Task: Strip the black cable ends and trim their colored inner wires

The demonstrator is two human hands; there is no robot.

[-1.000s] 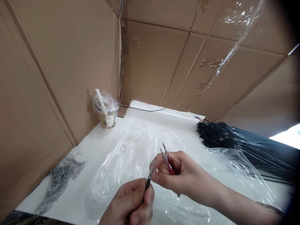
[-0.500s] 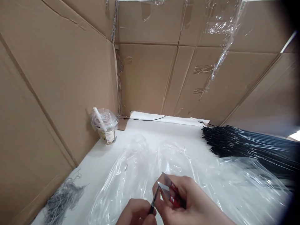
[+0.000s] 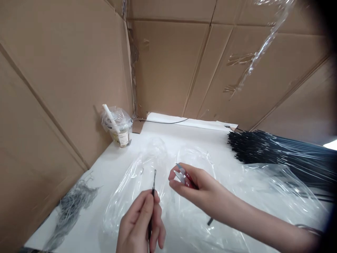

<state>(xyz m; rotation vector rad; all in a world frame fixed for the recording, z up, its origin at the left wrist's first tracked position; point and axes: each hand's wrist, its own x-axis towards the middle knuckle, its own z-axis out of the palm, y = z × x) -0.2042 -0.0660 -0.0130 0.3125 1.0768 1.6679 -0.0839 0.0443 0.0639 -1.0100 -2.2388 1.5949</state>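
My left hand (image 3: 139, 221) pinches a thin black cable (image 3: 150, 225) between thumb and fingers. The cable's end points upward, and its tip is a narrower, greyish exposed length. To the right, my right hand (image 3: 193, 181) is curled around small thread snips (image 3: 184, 178) with red grips. Their two pointed metal blades are spread apart and aim up and left, clear of the cable. Beneath both hands lies clear plastic sheeting (image 3: 126, 196). A short dark cable piece (image 3: 210, 221) shows below my right forearm; its other end is hidden.
A thick bundle of black cables (image 3: 252, 149) lies at the right, partly by more clear plastic. Grey loose strands (image 3: 75, 207) are heaped at the left. A plastic-wrapped cup (image 3: 122, 137) with a white straw stands by the cardboard walls (image 3: 168, 70) around the white table (image 3: 105, 172).
My hands have come apart and moved up in view; the snips are away from the cable, whose greyish tip is now uncovered. The view has tilted slightly downward.
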